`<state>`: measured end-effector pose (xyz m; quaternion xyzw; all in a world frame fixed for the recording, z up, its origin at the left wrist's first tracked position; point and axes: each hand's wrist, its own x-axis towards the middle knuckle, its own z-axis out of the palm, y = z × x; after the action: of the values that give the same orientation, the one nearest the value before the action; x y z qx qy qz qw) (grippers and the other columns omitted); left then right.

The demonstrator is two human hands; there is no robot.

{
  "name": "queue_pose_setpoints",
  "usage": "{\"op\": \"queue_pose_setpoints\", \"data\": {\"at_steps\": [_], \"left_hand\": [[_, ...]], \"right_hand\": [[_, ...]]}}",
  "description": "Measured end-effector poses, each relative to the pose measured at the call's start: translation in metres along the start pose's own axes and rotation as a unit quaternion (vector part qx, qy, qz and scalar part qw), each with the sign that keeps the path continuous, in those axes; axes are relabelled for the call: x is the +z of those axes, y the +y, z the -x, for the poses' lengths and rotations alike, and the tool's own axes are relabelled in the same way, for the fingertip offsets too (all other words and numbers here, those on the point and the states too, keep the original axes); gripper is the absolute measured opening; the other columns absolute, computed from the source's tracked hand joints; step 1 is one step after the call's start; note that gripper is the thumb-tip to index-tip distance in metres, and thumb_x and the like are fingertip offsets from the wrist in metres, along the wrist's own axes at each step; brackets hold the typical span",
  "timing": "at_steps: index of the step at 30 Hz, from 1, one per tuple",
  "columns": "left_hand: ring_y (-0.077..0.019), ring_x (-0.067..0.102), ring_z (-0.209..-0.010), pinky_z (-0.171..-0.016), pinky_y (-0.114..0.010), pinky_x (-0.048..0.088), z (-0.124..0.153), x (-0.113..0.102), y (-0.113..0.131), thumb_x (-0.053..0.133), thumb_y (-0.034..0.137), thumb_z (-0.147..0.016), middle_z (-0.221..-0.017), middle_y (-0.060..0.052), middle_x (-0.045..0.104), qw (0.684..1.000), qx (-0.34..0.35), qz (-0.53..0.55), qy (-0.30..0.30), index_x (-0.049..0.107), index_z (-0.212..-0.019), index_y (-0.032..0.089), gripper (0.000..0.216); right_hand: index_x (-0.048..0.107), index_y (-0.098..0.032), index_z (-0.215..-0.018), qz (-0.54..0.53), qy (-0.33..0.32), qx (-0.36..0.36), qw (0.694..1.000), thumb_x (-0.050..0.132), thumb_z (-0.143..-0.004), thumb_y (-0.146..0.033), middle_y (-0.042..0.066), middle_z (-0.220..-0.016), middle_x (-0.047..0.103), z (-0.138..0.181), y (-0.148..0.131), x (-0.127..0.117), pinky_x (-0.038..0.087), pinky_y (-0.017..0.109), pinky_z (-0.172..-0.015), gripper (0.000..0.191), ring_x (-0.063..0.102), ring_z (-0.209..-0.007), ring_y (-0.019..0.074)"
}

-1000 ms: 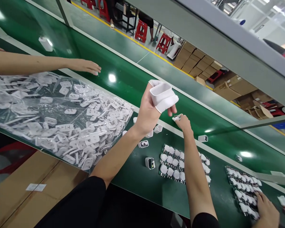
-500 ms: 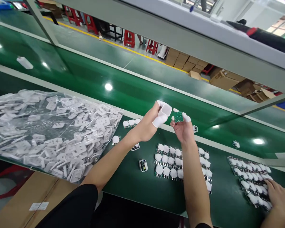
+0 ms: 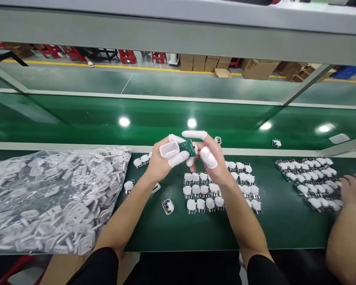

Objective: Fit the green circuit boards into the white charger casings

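My left hand [image 3: 163,156], with white finger cots on thumb and finger, grips a small white plastic housing [image 3: 169,150]. The housing's open side faces up toward me. Against its right side is a green circuit board [image 3: 188,147], pinched at its right end by the fingers of my right hand [image 3: 212,154]. The right index finger and thumb, also in white cots, are spread away from the board. Whether the board's edge sits inside the housing I cannot tell. Below the hands, rows of circuit boards with white round tops [image 3: 196,190] lie on the green bench [image 3: 154,237].
A clear plastic bag of white plastic parts [image 3: 59,198] covers the bench's left side. A filled housing [image 3: 167,206] lies near the middle. At right, a co-worker's hand [image 3: 354,192] is beside more board rows [image 3: 311,184]. A grey shelf beam [image 3: 166,29] crosses above.
Both hands have come together, bringing the board from apart to against the housing. The board has turned in my right hand. My head view has levelled and shifted.
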<state>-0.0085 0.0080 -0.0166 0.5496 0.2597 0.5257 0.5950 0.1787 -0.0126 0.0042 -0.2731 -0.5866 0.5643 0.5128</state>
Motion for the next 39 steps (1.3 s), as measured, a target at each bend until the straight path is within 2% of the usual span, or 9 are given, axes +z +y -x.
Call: {"op": "queue_pose_setpoints", "data": {"at_steps": [3, 6, 11, 15, 18, 25, 29, 33, 39], "left_hand": [[-0.0115, 0.059, -0.056, -0.051, -0.023, 0.046, 0.0, 0.0, 0.002, 0.099, 0.059, -0.081, -0.07, 0.002, 0.065, 0.995, -0.087, 0.057, 0.001, 0.068, -0.096, 0.02, 0.052], [-0.0109, 0.057, -0.057, -0.051, -0.023, 0.044, 0.002, 0.002, 0.008, 0.097, 0.062, -0.08, -0.074, 0.003, 0.061, 0.992, -0.103, 0.067, -0.032, 0.07, -0.111, 0.021, 0.058], [-0.0197, 0.064, -0.087, -0.073, -0.033, 0.054, 0.013, 0.005, 0.014, 0.07, 0.065, -0.101, -0.107, -0.006, 0.065, 0.993, 0.077, -0.042, -0.084, 0.061, -0.151, 0.026, 0.064], [-0.0235, 0.056, -0.091, -0.075, -0.039, 0.055, 0.014, 0.003, 0.019, 0.059, 0.045, -0.107, -0.108, -0.007, 0.054, 0.923, 0.267, -0.241, -0.134, 0.049, -0.162, 0.028, 0.058], [-0.0249, 0.056, -0.091, -0.072, -0.04, 0.058, 0.01, 0.004, 0.022, 0.06, 0.035, -0.104, -0.106, -0.008, 0.054, 0.884, 0.338, -0.285, -0.151, 0.043, -0.165, 0.025, 0.064], [-0.0176, 0.074, -0.091, -0.077, -0.031, 0.063, 0.011, 0.009, 0.01, 0.097, 0.03, -0.089, -0.113, -0.003, 0.068, 0.893, 0.36, -0.268, -0.008, 0.049, -0.126, 0.029, 0.061], [-0.012, 0.069, -0.081, -0.07, -0.026, 0.057, 0.016, 0.017, -0.001, 0.094, 0.025, -0.09, -0.107, 0.003, 0.063, 0.906, 0.33, -0.246, 0.096, 0.037, -0.109, 0.03, 0.06], [-0.0133, 0.06, -0.08, -0.069, -0.03, 0.052, 0.022, 0.023, -0.012, 0.088, 0.03, -0.092, -0.105, 0.002, 0.054, 0.902, 0.307, -0.261, 0.155, 0.037, -0.112, 0.032, 0.055], [-0.0197, 0.065, -0.096, -0.077, -0.035, 0.058, 0.027, 0.025, -0.019, 0.09, 0.049, -0.091, -0.116, -0.004, 0.057, 0.882, 0.308, -0.294, 0.202, 0.048, -0.127, 0.033, 0.057]], "right_hand": [[0.07, -0.035, -0.152, 0.115, -0.029, -0.072, 0.99, 0.088, -0.099, -0.049, -0.002, -0.089, 0.073, 0.004, -0.002, -0.008, 0.066, 0.037, -0.074, 0.057, 0.067, -0.074, 0.0173], [0.078, -0.037, -0.144, 0.22, 0.049, -0.187, 0.956, 0.091, -0.095, -0.035, -0.004, -0.081, 0.066, 0.004, -0.002, -0.014, 0.061, 0.036, -0.069, 0.051, 0.056, -0.069, 0.0164], [0.08, -0.037, -0.141, 0.234, 0.143, -0.32, 0.907, 0.096, -0.088, -0.034, 0.007, -0.121, 0.078, 0.008, -0.023, -0.023, 0.07, 0.049, -0.091, 0.055, 0.074, -0.109, 0.0275], [0.082, -0.032, -0.14, 0.215, 0.107, -0.332, 0.912, 0.093, -0.091, -0.031, 0.008, -0.113, 0.083, 0.019, -0.039, -0.019, 0.074, 0.046, -0.087, 0.051, 0.079, -0.107, 0.0279], [0.082, -0.032, -0.143, 0.219, 0.091, -0.335, 0.912, 0.097, -0.088, -0.031, 0.008, -0.111, 0.085, 0.026, -0.041, -0.012, 0.075, 0.047, -0.081, 0.057, 0.08, -0.102, 0.0289], [0.084, -0.034, -0.138, 0.24, 0.126, -0.366, 0.89, 0.097, -0.088, -0.035, 0.006, -0.106, 0.087, 0.027, -0.043, -0.001, 0.074, 0.048, -0.076, 0.052, 0.081, -0.096, 0.0295], [0.082, -0.033, -0.143, 0.222, 0.124, -0.356, 0.899, 0.099, -0.084, -0.032, 0.008, -0.114, 0.088, 0.029, -0.033, 0.005, 0.076, 0.051, -0.079, 0.061, 0.084, -0.104, 0.0324], [0.079, -0.032, -0.148, 0.203, 0.09, -0.329, 0.918, 0.103, -0.08, -0.023, 0.009, -0.127, 0.087, 0.033, -0.019, 0.013, 0.077, 0.055, -0.09, 0.073, 0.084, -0.115, 0.0347], [0.077, -0.038, -0.15, 0.235, 0.074, -0.31, 0.918, 0.103, -0.081, -0.03, 0.009, -0.131, 0.087, 0.031, -0.018, 0.019, 0.077, 0.058, -0.085, 0.075, 0.085, -0.117, 0.0387]]}}
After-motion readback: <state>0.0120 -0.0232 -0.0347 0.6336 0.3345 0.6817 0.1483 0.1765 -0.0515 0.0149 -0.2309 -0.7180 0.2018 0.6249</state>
